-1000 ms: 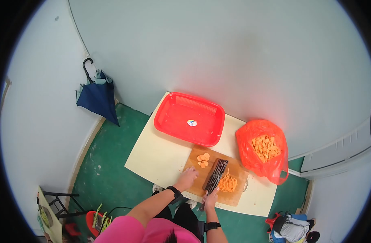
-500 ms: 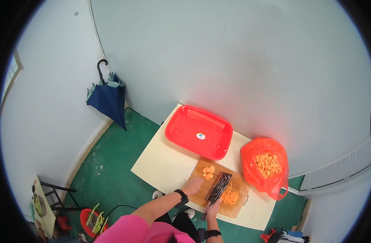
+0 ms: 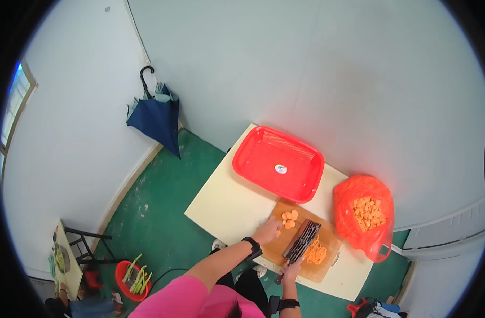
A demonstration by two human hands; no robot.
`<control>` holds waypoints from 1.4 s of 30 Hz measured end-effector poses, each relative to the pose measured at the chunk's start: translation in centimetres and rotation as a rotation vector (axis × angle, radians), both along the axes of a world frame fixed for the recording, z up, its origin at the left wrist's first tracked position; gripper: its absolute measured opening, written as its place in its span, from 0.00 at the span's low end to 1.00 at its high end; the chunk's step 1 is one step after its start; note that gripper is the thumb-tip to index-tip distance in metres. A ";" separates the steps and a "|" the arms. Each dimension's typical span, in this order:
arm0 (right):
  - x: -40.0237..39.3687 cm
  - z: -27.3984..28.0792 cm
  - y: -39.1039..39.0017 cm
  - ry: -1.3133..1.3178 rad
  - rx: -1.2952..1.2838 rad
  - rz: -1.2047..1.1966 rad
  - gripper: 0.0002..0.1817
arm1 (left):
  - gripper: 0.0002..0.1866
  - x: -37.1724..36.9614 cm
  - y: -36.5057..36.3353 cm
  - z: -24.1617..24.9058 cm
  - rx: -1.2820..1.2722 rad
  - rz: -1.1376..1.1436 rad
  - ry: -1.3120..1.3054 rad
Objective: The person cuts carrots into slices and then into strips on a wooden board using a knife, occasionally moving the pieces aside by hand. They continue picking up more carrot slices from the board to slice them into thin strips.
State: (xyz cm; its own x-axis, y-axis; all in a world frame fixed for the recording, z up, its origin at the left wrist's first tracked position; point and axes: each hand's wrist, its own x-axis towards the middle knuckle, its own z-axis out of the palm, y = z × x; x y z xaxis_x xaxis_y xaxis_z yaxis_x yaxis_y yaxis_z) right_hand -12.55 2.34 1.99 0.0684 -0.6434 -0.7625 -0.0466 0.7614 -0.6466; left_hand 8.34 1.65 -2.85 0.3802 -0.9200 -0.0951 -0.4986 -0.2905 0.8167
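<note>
My right hand (image 3: 292,269) grips the handle of a cleaver (image 3: 304,239), whose wide, dark-patterned blade lies over a wooden cutting board (image 3: 274,249). To the blade's right is a heap of orange shreds (image 3: 316,252), which look like carrot. Left of the blade, several round orange slices (image 3: 289,218) sit in a small cluster. My left hand (image 3: 267,231) is closed at the board's left edge, just beside these slices. A bit of orange shows at its fingertips, apparently one slice.
A red plastic basket (image 3: 258,177) stands behind the board on the cream table (image 3: 216,204). A red plastic bag (image 3: 351,204) of orange pieces is at the right. A blue umbrella (image 3: 157,119) leans in the corner. Another person's hand (image 3: 63,292) is at the lower left, near a red basin (image 3: 123,286).
The view has shifted, so everything sits further right and slightly higher. Orange now shows at my left fingertips beside the slices. My right hand still holds the cleaver over the board.
</note>
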 end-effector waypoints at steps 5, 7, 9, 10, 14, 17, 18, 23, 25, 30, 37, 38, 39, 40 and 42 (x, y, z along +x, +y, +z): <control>0.1 0.6 0.2 0.036 0.033 -0.008 0.40 | 0.15 -0.3 1.2 2.4 -0.027 0.052 -0.001; 0.1 0.3 -0.2 0.015 0.027 -0.006 0.40 | 0.16 -0.2 0.8 2.6 -0.029 0.056 0.000; 0.1 0.2 -0.2 0.004 0.030 0.008 0.40 | 0.17 -0.1 1.2 3.0 -0.038 0.057 0.094; 0.2 0.3 -0.2 0.014 0.034 0.004 0.40 | 0.15 0.0 1.3 2.7 -0.075 0.060 0.041; -0.1 0.5 -0.1 0.011 0.022 0.016 0.40 | 0.13 0.0 1.4 1.7 -0.069 0.050 0.048; 0.4 1.0 -0.1 0.029 -0.010 0.035 0.40 | 0.10 0.5 1.7 2.3 -0.103 0.083 0.077; 0.5 1.0 0.0 0.037 -0.009 0.035 0.40 | 0.10 0.5 1.7 2.2 -0.123 0.091 0.056; 0.8 1.4 -0.4 0.056 -0.015 0.030 0.40 | 0.10 0.7 1.4 2.7 -0.160 0.120 0.048; 0.7 1.3 -0.3 0.030 -0.013 0.029 0.39 | 0.08 0.8 1.4 2.9 -0.082 0.184 0.254; 1.0 1.9 -0.8 0.023 -0.012 0.044 0.39 | 0.06 0.8 1.1 2.9 -0.115 0.204 0.239; 0.5 1.5 -0.3 0.035 -0.025 0.044 0.40 | 0.06 0.4 1.4 2.2 -0.040 0.238 0.188; 0.5 1.3 -0.4 0.026 0.003 0.033 0.39 | 0.06 0.7 1.3 2.0 -0.025 0.236 0.191; 0.5 1.4 -0.4 0.035 0.025 0.029 0.39 | 0.05 0.6 1.3 1.8 -0.028 0.231 0.158; 0.6 1.5 -0.5 0.023 0.000 0.039 0.39 | 0.06 0.5 1.5 1.6 -0.026 0.224 0.127; 0.4 1.5 -0.2 0.022 0.008 0.040 0.39 | 0.05 0.4 1.9 1.6 0.011 0.208 0.167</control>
